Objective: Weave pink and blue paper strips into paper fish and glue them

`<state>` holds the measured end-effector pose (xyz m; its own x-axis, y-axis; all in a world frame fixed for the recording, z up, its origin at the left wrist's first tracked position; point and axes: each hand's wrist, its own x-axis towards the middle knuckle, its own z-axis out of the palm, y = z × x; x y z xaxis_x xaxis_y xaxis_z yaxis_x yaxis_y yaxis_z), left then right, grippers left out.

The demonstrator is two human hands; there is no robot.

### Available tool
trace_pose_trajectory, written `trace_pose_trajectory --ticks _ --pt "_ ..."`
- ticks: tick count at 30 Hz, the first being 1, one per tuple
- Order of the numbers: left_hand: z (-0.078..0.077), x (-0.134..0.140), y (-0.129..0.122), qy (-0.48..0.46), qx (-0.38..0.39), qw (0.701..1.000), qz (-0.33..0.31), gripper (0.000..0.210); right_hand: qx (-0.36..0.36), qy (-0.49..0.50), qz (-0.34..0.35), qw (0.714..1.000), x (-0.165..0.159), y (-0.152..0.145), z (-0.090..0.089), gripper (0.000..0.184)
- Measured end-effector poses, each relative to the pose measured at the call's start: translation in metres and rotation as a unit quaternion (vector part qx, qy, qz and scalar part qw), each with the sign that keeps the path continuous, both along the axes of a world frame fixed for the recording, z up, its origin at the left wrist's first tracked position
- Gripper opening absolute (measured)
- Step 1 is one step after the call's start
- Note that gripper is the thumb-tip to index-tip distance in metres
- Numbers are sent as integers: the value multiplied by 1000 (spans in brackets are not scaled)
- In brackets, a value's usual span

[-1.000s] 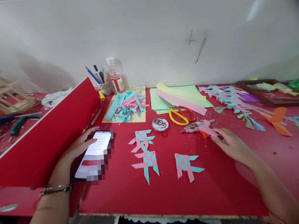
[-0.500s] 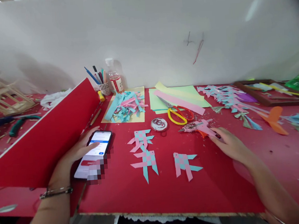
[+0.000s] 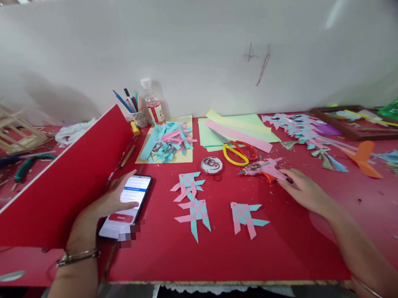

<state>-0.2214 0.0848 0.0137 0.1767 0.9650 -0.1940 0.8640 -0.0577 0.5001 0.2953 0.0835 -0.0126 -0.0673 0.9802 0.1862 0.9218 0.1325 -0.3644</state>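
Observation:
My left hand (image 3: pixel 111 199) lies along the left edge of a phone (image 3: pixel 121 218) with a lit screen. Its thumb is stretched over the screen and the other fingers point forward beside it. My right hand (image 3: pixel 303 187) is closed round the handle end of a pink hot glue gun (image 3: pixel 264 167), whose nozzle points left, low over the table. Between my hands are woven pink and blue paper fish: one (image 3: pixel 242 213) near the glue gun, and two in a column, an upper one (image 3: pixel 187 181) and a lower one (image 3: pixel 199 211).
Scissors (image 3: pixel 235 154) with yellow and red handles lie on coloured paper sheets (image 3: pixel 274 136). Nearby are a round lid with dark cord (image 3: pixel 211 165) and a paper-strip pile (image 3: pixel 169 140). A red board (image 3: pixel 60 178) leans at left; a bottle (image 3: pixel 154 107) and pen cup (image 3: pixel 138 119) stand behind.
My left thumb has moved down the phone screen, and a red button now shows brighter there. The right hand and glue gun have stayed in place.

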Motion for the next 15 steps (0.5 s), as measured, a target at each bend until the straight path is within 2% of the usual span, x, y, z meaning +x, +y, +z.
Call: trace_pose_trajectory --ticks 5,7,9,12,15 --pt "5 0 1 -52 -3 998 23 82 8 2 2 1000 0 2 0 36" --pt "10 4 4 -46 27 998 33 76 14 2 2 1000 0 3 -1 35" --pt "17 14 5 0 82 996 28 72 28 3 3 1000 1 4 -4 34" --pt "30 49 0 69 171 983 -27 59 50 -3 2 999 5 6 -8 33" --pt "34 99 -10 94 184 975 -86 52 84 -15 -20 996 11 9 -11 33"
